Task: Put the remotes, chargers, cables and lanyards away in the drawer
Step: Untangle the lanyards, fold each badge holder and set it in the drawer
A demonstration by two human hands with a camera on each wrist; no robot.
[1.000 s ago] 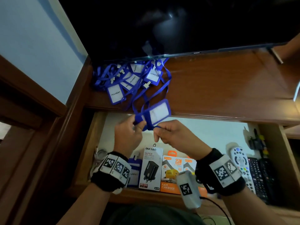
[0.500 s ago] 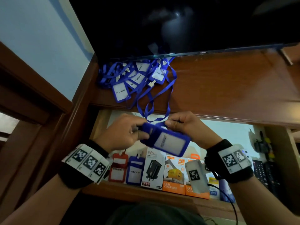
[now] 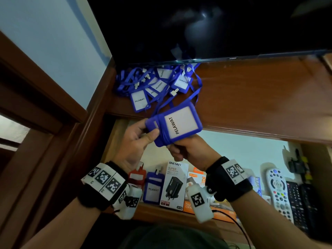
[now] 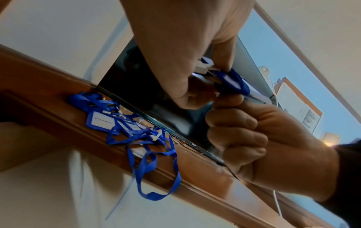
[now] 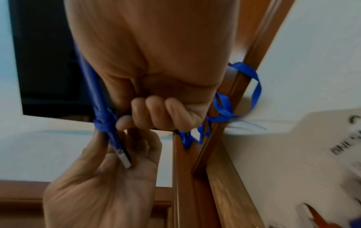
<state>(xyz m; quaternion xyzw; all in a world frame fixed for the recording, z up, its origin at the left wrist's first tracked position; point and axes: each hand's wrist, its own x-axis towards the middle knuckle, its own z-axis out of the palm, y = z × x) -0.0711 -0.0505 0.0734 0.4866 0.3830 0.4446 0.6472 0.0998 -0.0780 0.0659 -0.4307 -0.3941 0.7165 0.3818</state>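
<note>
A blue lanyard badge (image 3: 177,124) printed PELAWAT is held above the open drawer (image 3: 242,151), face towards me. My left hand (image 3: 150,131) pinches its left end, thumb on top. My right hand (image 3: 177,148) is curled in a fist under the badge and grips its lower edge. The blue strap (image 5: 103,121) is wound round the badge's end; its free length (image 3: 195,99) trails up to the lanyard pile (image 3: 158,85) on the shelf. In the left wrist view a strap loop (image 4: 156,169) hangs over the shelf edge.
In the drawer lie a red badge (image 3: 136,178), a blue badge (image 3: 152,188), charger boxes (image 3: 174,186), a white remote (image 3: 277,189) and black remotes (image 3: 298,203). A dark TV screen (image 3: 215,26) stands at the back of the wooden shelf (image 3: 260,97).
Both hands rose and turned the badge so that its printed face points at me. The strap is now wound round its end, and less of it hangs free.
</note>
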